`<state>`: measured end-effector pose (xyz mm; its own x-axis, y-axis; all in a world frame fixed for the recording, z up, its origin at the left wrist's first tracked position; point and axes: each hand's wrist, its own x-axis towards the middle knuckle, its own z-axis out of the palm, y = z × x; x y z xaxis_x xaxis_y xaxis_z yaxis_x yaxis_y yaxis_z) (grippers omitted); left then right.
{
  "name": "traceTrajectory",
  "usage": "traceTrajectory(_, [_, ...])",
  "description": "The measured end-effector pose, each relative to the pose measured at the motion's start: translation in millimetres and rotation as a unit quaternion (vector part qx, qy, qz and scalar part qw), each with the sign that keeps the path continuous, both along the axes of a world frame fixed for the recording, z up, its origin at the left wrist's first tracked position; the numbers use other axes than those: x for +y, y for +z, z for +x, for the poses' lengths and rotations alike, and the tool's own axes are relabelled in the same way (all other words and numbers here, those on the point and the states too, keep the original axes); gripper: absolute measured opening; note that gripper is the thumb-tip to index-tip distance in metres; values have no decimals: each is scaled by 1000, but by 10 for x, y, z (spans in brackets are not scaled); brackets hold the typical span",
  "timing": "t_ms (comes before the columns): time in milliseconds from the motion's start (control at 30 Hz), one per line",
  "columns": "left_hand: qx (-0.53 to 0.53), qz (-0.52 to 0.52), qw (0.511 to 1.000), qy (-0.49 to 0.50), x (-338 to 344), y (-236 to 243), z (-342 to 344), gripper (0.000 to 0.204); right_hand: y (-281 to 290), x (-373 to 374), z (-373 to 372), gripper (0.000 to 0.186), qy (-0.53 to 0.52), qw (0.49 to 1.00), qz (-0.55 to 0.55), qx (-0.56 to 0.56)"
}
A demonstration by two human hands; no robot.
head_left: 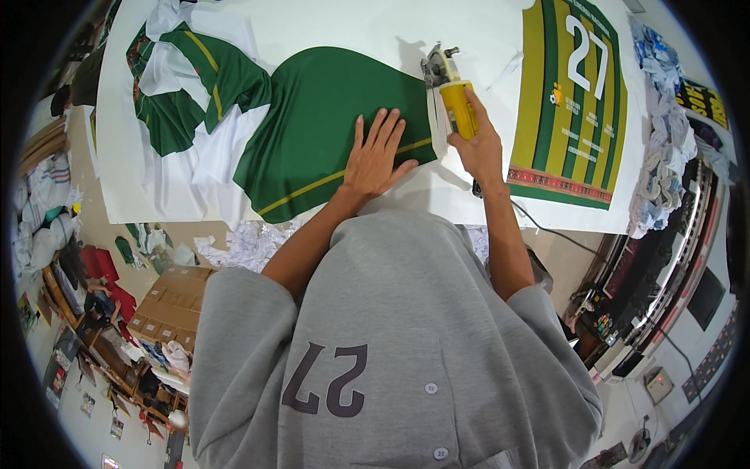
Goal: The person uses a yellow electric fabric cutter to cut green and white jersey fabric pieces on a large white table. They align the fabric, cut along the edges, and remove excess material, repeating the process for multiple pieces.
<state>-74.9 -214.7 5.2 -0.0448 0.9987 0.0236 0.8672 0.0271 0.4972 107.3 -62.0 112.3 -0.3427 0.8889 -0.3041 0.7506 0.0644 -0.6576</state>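
Observation:
My left hand (pixel 376 160) lies flat with fingers spread on a green fabric panel (pixel 312 117) crossed by a yellow stripe. My right hand (pixel 474 152) grips a yellow electric cutting tool (pixel 455 105); its metal head is at the panel's right edge, and a dark cord runs from near the hand toward the lower right. The white table (pixel 344 23) lies beneath them. To the left is a crumpled pile of green and white fabric (pixel 187 74). To the right lies a green and olive striped jersey piece (pixel 537 94) with white printing and a red patterned band.
Bundles of pale fabric (pixel 656 148) line the table's right side. Below the table's near edge lie paper scraps (pixel 234 246) and cardboard boxes (pixel 160 309) at left. A long dark machine (pixel 625 281) stands at right. A small person (pixel 100 305) appears among the clutter at far left.

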Motion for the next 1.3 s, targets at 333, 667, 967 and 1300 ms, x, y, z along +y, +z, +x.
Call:
traceTrajectory(333, [75, -2, 984, 164, 1036, -4, 219, 96, 298, 74, 423, 104, -222, 957, -44, 181])
traceTrajectory(667, [38, -8, 985, -166, 582, 81, -60, 94, 403, -49, 1172, 96, -214, 968, -12, 126])
traceTrajectory(967, [101, -9, 961, -258, -3, 182, -1150, 98, 153, -294, 1108, 96, -63, 994, -31, 87])
traceTrajectory(1300, [-52, -19, 998, 27, -183, 341, -1152, 54, 269, -562, 865, 97, -100, 984, -23, 147])
